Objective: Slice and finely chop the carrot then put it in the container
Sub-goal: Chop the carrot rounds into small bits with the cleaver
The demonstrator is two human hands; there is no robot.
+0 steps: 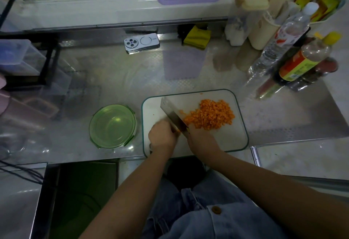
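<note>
A heap of finely chopped carrot (211,116) lies on the right half of the white cutting board (234,140). A broad cleaver (173,109) stands on the board just left of the heap, its edge against the carrot. My right hand (201,137) grips the cleaver's handle, which is hidden under the hand. My left hand (162,135) sits with curled fingers against the near end of the blade, with a small orange bit at its fingertips. Whether it pinches anything is hidden. The round green container (94,127) stands empty to the left of the board.
A phone (141,42) lies at the back of the steel counter beside a yellow cloth (197,37). Bottles (289,31) and jars crowd the right rear corner. A black rack with plastic boxes (22,59) fills the left side. The counter's front edge runs just under the board.
</note>
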